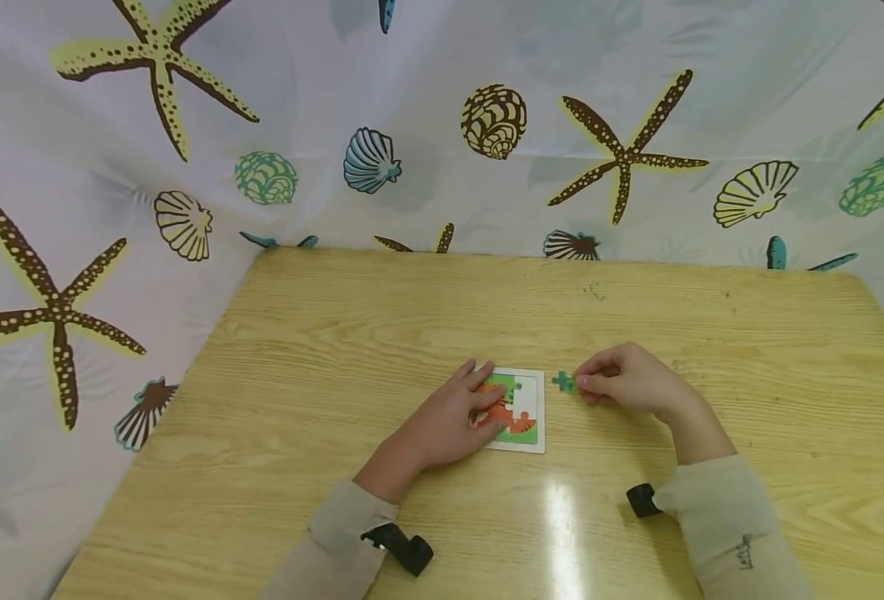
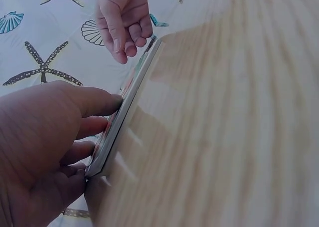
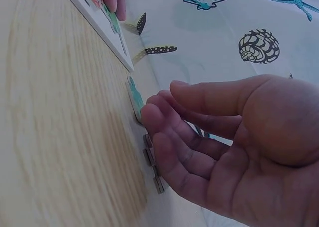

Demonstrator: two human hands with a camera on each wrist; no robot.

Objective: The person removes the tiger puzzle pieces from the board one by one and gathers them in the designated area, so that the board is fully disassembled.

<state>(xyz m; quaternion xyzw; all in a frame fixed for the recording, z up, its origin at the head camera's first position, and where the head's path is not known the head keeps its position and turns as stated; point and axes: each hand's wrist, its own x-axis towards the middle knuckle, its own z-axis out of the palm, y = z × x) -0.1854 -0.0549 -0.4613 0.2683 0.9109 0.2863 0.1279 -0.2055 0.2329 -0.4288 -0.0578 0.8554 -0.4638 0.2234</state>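
Green and orange puzzle board [image 1: 541,417], white-framed, partly filled, a white gap toward its upper right; flat on a wood-grain table [image 1: 337,333]. Left hand [image 1: 449,421]: spread fingers resting across the board's left part, unclenched. Green puzzle piece [image 1: 563,382]: just right of the board, apart from it. Right hand [image 1: 629,382]: farther right, loosely bent fingers at that piece; whether gripping, cannot tell. Beige right sleeve [image 1: 734,508]: below and right of the board, dark lettering beginning "Let's", remainder illegible.
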